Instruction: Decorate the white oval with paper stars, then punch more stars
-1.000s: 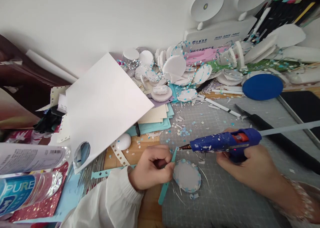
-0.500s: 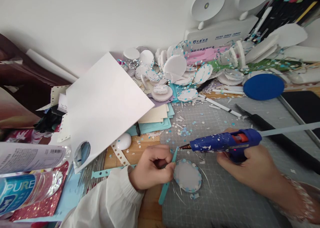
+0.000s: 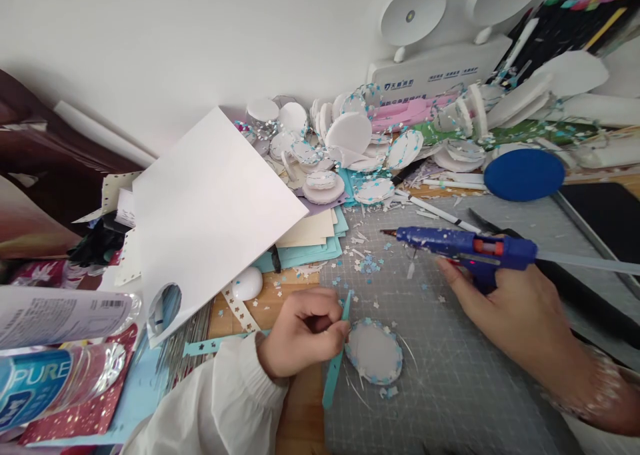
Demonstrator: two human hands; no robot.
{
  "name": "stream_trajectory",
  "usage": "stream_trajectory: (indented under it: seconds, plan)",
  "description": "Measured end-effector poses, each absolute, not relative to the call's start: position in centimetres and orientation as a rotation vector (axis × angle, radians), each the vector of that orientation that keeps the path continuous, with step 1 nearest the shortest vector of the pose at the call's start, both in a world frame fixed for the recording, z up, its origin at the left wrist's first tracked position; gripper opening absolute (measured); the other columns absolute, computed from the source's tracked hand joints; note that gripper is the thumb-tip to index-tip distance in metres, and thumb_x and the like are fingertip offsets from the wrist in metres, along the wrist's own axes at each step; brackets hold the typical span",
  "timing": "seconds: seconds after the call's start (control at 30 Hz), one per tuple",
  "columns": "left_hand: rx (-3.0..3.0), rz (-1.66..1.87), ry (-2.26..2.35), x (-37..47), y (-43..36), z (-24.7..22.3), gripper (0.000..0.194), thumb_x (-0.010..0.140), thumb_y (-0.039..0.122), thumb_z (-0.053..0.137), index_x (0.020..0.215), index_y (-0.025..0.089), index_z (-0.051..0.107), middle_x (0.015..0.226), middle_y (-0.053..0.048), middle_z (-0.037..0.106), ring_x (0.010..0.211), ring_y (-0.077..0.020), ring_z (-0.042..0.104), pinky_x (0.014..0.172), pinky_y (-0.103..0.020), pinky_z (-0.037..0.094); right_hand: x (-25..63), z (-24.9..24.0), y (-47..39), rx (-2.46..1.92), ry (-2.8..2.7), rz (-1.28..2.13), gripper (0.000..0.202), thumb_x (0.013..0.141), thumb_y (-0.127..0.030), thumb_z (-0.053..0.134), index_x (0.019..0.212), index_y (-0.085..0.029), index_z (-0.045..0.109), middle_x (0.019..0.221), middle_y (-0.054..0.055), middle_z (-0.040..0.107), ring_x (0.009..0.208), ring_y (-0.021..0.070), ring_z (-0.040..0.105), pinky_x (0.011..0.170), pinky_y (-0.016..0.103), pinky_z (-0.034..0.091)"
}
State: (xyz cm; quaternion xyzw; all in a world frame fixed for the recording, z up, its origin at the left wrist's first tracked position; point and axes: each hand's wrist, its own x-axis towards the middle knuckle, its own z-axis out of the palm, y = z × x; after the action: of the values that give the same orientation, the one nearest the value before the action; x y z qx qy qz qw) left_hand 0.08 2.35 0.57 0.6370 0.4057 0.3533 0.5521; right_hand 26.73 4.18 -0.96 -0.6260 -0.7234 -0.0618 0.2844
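My left hand [image 3: 307, 328] pinches a narrow teal paper strip [image 3: 332, 378], whose tip points up past the fingers. Close beside it, a round disc [image 3: 374, 352] edged with small blue and white pieces lies on the grey cutting mat [image 3: 450, 388]. My right hand [image 3: 505, 315] is wrapped round the grip of a blue glue gun [image 3: 440, 240], its nozzle pointing left above the mat. A translucent glue stick [image 3: 590, 262] sticks out of the gun's back end. Tiny blue and white star pieces [image 3: 369, 264] are scattered on the mat.
A large white board [image 3: 210, 208] leans at the left, near a plastic bottle [image 3: 55, 378]. White discs [image 3: 349, 132] with beaded wire are heaped along the wall. A blue round lid [image 3: 524, 174], a black-handled knife [image 3: 595, 302] and a dark phone-like slab [image 3: 607, 208] are at the right.
My right hand has moved the glue gun up and to the right, so its nozzle is now away from the teal strip. My left hand has barely moved.
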Motion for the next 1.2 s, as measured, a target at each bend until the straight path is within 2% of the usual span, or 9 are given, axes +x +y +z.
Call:
stream_trajectory:
  seconds: [0.2,0.37,0.53,0.63,0.7,0.8,0.93,1.03,1.2]
  plan:
    - [1.311,0.866,0.984,-0.3,2.8,0.8,0.030,0.079,0.025,0.061,0.051,0.014,0.063,0.053,0.000,0.047,0.054,-0.0109,0.041,0.052,-0.025,0.030,27.8,-1.8,5.6,-1.708,-2.070,-0.268,0.035,0.092,-0.041,0.035,0.081,-0.014,0.054,0.072,0.018,0.060,0.071,0.0359,0.061,0.064,0.045,0.050]
    - [1.181,0.917,1.050,-0.6,2.7,0.4,0.029,0.081,0.029,0.062,0.059,0.015,0.074,0.054,-0.001,0.051,0.059,-0.0129,0.044,0.060,-0.026,0.034,28.7,0.2,3.4,-1.811,-2.148,-0.604,0.050,0.090,-0.052,0.034,0.090,-0.007,0.057,0.078,0.022,0.060,0.076,0.0407,0.058,0.062,0.049,0.048]
    - [1.042,0.977,1.089,-0.4,2.6,0.4,0.027,0.080,0.031,0.062,0.064,0.015,0.077,0.050,0.002,0.041,0.054,-0.0115,0.036,0.056,-0.027,0.029,28.3,3.0,0.1,-1.625,-2.198,-0.304,0.035,0.095,-0.046,0.037,0.083,-0.019,0.056,0.074,0.010,0.062,0.068,0.0282,0.060,0.063,0.044,0.048]
    - [0.933,1.014,1.044,-0.1,2.5,0.6,0.027,0.079,0.032,0.064,0.062,0.014,0.076,0.049,0.004,0.032,0.052,-0.0101,0.031,0.059,-0.026,0.031,26.0,4.6,-0.3,-1.125,-2.400,-0.174,0.017,0.096,-0.022,0.044,0.097,-0.017,0.060,0.091,0.010,0.068,0.090,0.0260,0.063,0.084,0.042,0.048]
    - [0.860,1.023,0.996,0.0,2.4,0.8,0.027,0.078,0.033,0.064,0.063,0.013,0.075,0.048,0.006,0.029,0.051,-0.0094,0.029,0.062,-0.027,0.033,23.8,5.5,0.3,-0.860,-2.483,-0.169,0.023,0.094,-0.010,0.043,0.107,-0.014,0.061,0.101,0.011,0.070,0.098,0.0254,0.062,0.090,0.041,0.047]
    - [0.781,1.040,0.948,0.2,2.3,1.1,0.032,0.077,0.035,0.066,0.053,0.013,0.064,0.047,0.006,0.028,0.051,-0.0089,0.026,0.058,-0.026,0.029,20.4,6.2,1.7,-0.604,-2.515,-0.186,0.029,0.096,-0.012,0.040,0.112,-0.010,0.064,0.101,0.012,0.071,0.093,0.0229,0.064,0.082,0.037,0.053]
    - [0.794,1.061,0.933,0.3,2.1,1.7,0.048,0.073,0.035,0.068,0.041,0.017,0.036,0.048,0.005,0.030,0.051,-0.0085,0.024,0.052,-0.026,0.022,17.5,5.7,3.3,-0.385,-2.489,-0.321,0.028,0.096,-0.011,0.041,0.099,-0.010,0.069,0.095,0.010,0.073,0.088,0.0207,0.066,0.078,0.035,0.056]
    - [0.834,1.032,0.930,0.3,1.9,2.0,0.051,0.076,0.038,0.067,0.043,0.018,0.034,0.048,0.005,0.030,0.051,-0.0084,0.025,0.052,-0.027,0.021,17.1,5.2,3.5,-0.309,-2.460,-0.374,0.030,0.095,-0.008,0.040,0.090,-0.010,0.070,0.088,0.011,0.074,0.084,0.0208,0.068,0.077,0.035,0.057]
    - [1.064,0.965,0.938,0.2,1.9,1.9,0.051,0.085,0.042,0.059,0.046,0.017,0.039,0.049,0.005,0.032,0.052,-0.0092,0.028,0.053,-0.027,0.022,19.2,4.8,3.1,-0.428,-2.358,-0.240,0.026,0.094,-0.009,0.043,0.099,-0.008,0.069,0.093,0.013,0.074,0.087,0.0220,0.068,0.079,0.035,0.057]
